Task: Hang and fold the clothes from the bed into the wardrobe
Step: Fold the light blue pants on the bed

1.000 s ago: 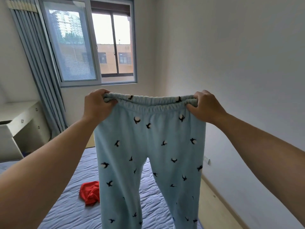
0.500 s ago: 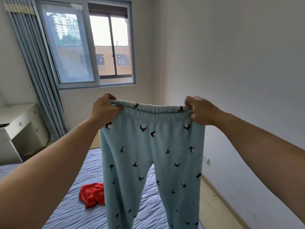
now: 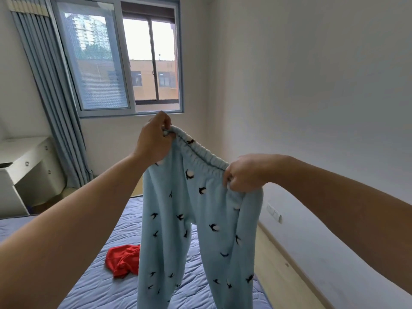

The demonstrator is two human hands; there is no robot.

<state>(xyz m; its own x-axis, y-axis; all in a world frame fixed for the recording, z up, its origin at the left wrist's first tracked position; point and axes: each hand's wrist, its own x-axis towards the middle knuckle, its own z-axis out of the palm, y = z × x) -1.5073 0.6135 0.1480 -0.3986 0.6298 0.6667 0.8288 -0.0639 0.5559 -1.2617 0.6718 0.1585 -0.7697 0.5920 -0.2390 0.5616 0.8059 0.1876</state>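
Pants (image 3: pixel 200 219): left hand (image 3: pixel 153 141) and right hand (image 3: pixel 245 175) fingers pinch waistband. Blue quilted bed (image 3: pixel 100 286) below, red garment (image 3: pixel 122 259) bottom centre, window (image 3: pixel 124 59) upper left.

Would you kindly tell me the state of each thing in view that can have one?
Trousers, held up in the air, legs hanging down.
Waistband, stretched between both hands, left end higher.
Left hand, grips the waistband.
Right hand, grips the waistband.
Red garment, crumpled on the bed.
Curtain, drawn aside.
Desk drawers, shut.
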